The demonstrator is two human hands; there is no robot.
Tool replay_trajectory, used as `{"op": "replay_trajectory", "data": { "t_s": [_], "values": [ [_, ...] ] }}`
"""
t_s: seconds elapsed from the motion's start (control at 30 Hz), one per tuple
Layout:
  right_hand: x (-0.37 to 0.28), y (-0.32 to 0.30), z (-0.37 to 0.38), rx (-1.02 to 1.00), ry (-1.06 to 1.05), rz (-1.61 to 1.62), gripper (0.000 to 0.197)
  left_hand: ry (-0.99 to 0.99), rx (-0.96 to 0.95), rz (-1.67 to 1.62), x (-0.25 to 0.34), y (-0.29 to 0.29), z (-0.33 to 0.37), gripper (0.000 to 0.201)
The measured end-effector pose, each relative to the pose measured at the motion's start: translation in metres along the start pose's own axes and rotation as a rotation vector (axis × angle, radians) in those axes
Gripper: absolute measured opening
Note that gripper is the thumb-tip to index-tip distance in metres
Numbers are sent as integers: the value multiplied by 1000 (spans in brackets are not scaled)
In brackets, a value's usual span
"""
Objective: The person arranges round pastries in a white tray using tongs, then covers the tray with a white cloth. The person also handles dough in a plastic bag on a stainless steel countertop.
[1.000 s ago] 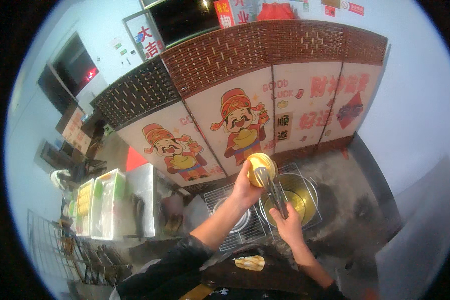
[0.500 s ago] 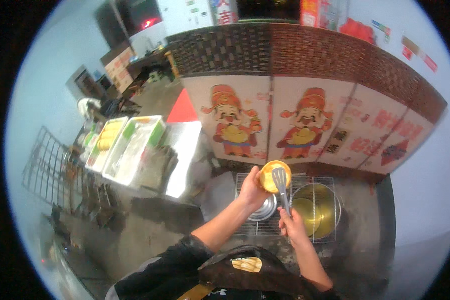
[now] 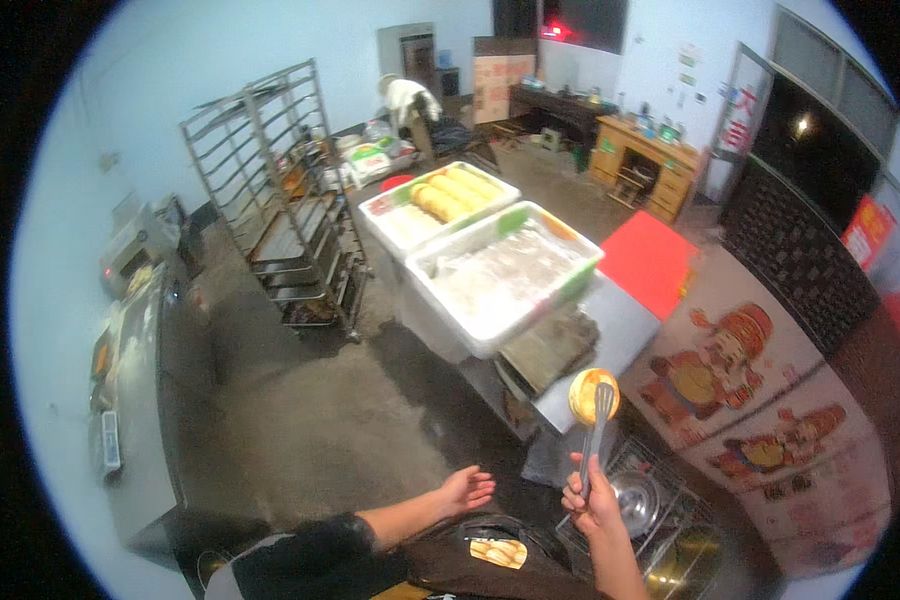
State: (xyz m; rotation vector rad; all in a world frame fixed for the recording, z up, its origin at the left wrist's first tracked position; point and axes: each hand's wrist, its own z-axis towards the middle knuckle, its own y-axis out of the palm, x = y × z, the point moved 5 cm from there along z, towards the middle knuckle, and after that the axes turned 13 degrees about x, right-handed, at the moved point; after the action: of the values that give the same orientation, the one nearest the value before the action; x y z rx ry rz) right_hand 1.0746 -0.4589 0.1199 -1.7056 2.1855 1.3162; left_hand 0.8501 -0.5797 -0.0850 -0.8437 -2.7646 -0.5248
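My right hand (image 3: 594, 500) is closed around the handle of grey slotted tongs (image 3: 601, 410). At their far end is a round golden-yellow piece (image 3: 581, 396) that looks like fried dough or bread. The tongs' slotted head lies across its face; what grips it behind is hidden. My left hand (image 3: 467, 490) is empty in front of my body, its fingers stretched out. Under and beside my right forearm are a wire rack (image 3: 635, 455), a round metal bowl (image 3: 634, 503) and a large pot with yellowish liquid (image 3: 684, 566).
Ahead, a metal table (image 3: 620, 335) carries a white bin with pale powder (image 3: 510, 330) and another bin with yellow rolls (image 3: 457, 193). A tall tray rack (image 3: 290, 220) stands left. A folding screen (image 3: 760, 400) borders the right; a counter (image 3: 145, 400) lines the far left.
My left hand has let go of the round golden piece and drawn back. The piece now goes with the tongs in my right hand. My view has swung left.
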Motion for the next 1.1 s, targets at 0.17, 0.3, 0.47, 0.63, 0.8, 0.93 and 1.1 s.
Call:
{"op": "replay_trajectory", "data": {
  "t_s": [0.17,0.3,0.47,0.63,0.8,0.93,1.1],
  "values": [
    [32,139,98,-99,110,-164,40,50,168,-312,82,-141,19,37],
    [46,240,187,-172,150,-270,42,141,169,-486,166,-181,34,36],
    [58,363,311,-283,177,-314,41,440,192,-445,341,-197,56,28],
    [55,474,421,-280,194,-327,43,642,326,-274,513,-208,59,23],
    [45,549,502,-230,168,-369,46,758,302,-127,653,-201,90,21],
    [47,580,557,-140,164,-373,46,849,148,-66,766,-169,146,20],
    [58,603,608,-4,87,-371,44,851,67,64,913,-102,228,24]
  ]
}}
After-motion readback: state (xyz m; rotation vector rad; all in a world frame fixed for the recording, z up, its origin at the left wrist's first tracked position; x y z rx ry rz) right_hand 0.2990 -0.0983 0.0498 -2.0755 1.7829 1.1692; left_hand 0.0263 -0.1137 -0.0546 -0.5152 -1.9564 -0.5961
